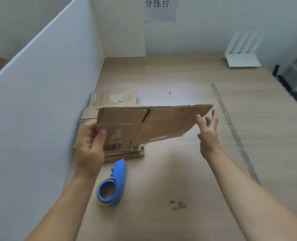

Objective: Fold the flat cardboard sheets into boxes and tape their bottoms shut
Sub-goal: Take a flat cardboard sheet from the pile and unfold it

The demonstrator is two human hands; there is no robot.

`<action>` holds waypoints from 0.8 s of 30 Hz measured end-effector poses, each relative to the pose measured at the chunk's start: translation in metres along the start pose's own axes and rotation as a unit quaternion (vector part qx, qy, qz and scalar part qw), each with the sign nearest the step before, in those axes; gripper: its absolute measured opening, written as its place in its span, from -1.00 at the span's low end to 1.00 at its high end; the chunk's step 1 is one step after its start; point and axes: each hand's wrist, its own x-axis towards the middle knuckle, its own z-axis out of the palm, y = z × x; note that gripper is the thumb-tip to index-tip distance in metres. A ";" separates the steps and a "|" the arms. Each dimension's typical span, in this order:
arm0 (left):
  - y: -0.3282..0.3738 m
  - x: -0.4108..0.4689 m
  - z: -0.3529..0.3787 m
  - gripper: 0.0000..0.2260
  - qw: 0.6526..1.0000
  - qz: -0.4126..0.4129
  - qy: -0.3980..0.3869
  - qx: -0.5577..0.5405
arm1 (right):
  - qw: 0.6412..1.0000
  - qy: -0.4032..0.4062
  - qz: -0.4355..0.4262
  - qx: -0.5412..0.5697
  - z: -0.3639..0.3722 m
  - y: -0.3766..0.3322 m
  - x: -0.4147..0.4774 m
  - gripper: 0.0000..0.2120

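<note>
Cardboard sheet [154,124]: one, gripped by left hand [90,145]; one tape dispenser [114,185].

Left side walled off by white partition [40,101]. Beside it sit cardboard stack [127,153] and tape dispenser [117,180]; worktop [179,171] right of them gives passage.

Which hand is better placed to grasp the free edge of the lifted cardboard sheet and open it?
Right, probably. The right hand is open beside the free edge of the sheet; the left hand grips its other edge.
</note>
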 end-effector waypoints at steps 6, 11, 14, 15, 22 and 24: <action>-0.025 -0.007 -0.008 -0.67 0.993 -0.092 -0.056 -0.052 | 0.990 0.127 -0.009 0.056 -0.019 0.013 -0.038 -0.52; -0.043 -0.036 -0.003 -0.83 0.972 -0.121 -0.194 0.044 | 0.992 0.121 0.006 0.026 -0.040 0.035 -0.076 -0.61; -0.057 -0.061 0.006 -0.54 0.956 -0.110 -0.250 0.106 | 0.997 0.070 -0.003 0.015 -0.040 0.040 -0.093 -0.66; -0.058 -0.068 0.012 -0.52 0.958 -0.105 -0.238 0.121 | 0.998 0.064 -0.004 0.015 -0.040 0.043 -0.097 -0.68; -0.057 -0.109 0.024 -0.83 0.961 -0.262 -0.041 0.076 | 0.999 0.012 -0.003 -0.048 -0.067 0.068 -0.130 -0.80; -0.051 -0.115 0.011 -0.83 0.955 -0.297 -0.012 -0.015 | 0.998 -0.024 0.001 -0.053 -0.077 0.071 -0.139 -0.80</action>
